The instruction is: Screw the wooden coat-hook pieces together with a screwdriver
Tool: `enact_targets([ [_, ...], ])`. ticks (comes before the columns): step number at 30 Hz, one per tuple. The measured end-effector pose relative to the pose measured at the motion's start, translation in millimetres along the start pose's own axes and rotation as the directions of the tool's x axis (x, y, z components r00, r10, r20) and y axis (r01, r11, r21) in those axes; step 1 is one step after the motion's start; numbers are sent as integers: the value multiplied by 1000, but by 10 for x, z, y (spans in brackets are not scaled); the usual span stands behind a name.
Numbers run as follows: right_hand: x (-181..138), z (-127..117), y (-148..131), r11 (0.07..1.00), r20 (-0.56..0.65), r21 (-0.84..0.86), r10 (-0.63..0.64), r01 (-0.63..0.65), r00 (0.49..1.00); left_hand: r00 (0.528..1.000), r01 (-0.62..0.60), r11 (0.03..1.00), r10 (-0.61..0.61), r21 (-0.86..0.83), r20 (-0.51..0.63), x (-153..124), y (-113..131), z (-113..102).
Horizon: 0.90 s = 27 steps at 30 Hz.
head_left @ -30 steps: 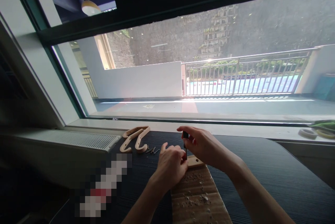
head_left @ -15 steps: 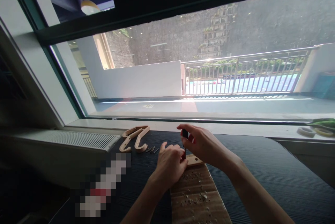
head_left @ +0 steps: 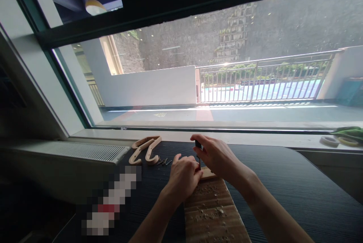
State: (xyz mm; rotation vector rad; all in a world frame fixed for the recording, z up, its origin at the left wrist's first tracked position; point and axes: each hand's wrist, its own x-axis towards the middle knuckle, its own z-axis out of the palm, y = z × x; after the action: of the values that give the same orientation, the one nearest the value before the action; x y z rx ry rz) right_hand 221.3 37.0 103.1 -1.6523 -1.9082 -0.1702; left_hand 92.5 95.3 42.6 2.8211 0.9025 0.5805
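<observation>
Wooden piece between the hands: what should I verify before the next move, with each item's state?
1. Right hand holding the black-handled tool: ok.
2. Black-handled tool near upright: ok.
3. Left hand touching the wooden piece: ok, at its left end.
4. Tool's tip seated: cannot tell, hidden by the fingers.
5. Screws apart from the hands: ok, left of both.
6. Brown board free of crumbs: not ok, they lie scattered on it.
</observation>
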Motion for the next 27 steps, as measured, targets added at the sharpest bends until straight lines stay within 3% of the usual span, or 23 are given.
enact_targets([
  [11, -42, -97, -30, 998, 23, 69, -10, 8, 1000, 1000, -3, 1000, 3, 12, -12, 24, -14, 22],
  [19, -12, -34, 47, 998, -15, 25, 58, -58, 998, 1000, -7, 1000, 8, 24, -20, 19, -7, 17],
  [27, -39, -75, 36, 992, -12, 125, 10, -8, 1000, 1000, -6, 999, 6, 38, -7, 1, -6, 18],
])
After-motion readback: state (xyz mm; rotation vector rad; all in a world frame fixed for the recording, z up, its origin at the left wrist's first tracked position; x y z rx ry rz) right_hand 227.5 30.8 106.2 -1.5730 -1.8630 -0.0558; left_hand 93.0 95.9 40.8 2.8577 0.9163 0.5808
